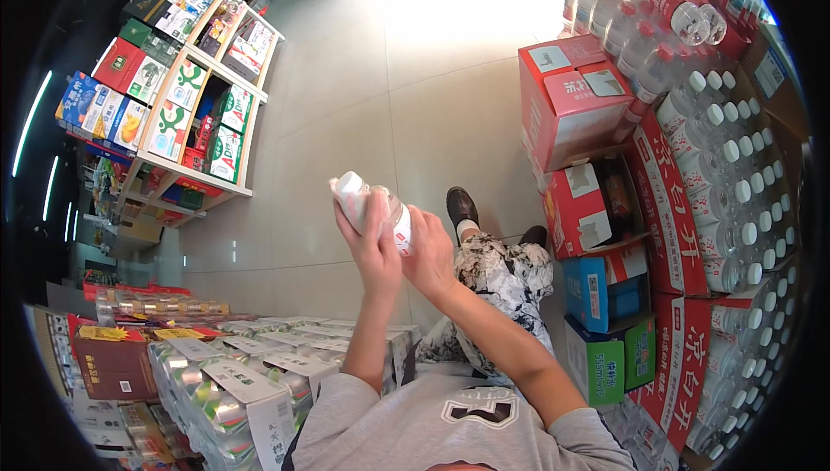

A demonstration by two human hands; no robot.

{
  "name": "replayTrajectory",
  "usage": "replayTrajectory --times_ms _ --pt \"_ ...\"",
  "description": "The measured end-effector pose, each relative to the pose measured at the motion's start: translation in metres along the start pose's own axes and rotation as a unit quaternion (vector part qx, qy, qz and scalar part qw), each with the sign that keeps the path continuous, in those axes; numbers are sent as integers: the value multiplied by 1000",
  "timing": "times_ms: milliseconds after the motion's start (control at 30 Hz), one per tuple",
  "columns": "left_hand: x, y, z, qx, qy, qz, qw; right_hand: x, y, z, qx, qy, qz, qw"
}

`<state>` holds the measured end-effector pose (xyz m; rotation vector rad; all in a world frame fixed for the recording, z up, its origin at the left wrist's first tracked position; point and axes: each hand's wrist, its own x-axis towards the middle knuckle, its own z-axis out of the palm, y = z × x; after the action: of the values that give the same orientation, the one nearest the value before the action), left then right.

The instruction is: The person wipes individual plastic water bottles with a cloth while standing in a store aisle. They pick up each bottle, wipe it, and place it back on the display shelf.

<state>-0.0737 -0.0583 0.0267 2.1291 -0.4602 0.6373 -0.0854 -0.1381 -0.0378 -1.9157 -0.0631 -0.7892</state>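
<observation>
A clear plastic water bottle with a white cap (351, 182) is held tilted in front of me, its cap towards the upper left. My left hand (375, 244) is wrapped round the upper part, with something pale and thin, perhaps a tissue or cloth, pressed against the bottle beside the cap. My right hand (429, 252) grips the lower part, over a white label with red marks (403, 232). Both hands are close together, above the tiled floor. The far side of the bottle is hidden by my fingers.
Red trays of white-capped water bottles (733, 192) line the right side, beside stacked cartons (570, 108) and red-capped bottles (639, 59). A wooden shelf (194, 166) with boxed drinks stands at the left. Wrapped packs of cans (214, 400) fill the lower left. My legs and shoes are below to the right.
</observation>
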Motion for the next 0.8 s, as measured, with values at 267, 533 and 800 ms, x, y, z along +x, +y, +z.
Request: replayTrajectory --times_ms 267,533,800 --pt "70 5 -14 0 -70 -67 995 6 1 -5 -6 -26 17 999" --pt "99 -41 3 -381 -17 -277 882 6 1 -11 373 -209 274 862" --pt "25 -67 2 -322 -57 -330 886 3 -3 -21 50 -117 110 986"
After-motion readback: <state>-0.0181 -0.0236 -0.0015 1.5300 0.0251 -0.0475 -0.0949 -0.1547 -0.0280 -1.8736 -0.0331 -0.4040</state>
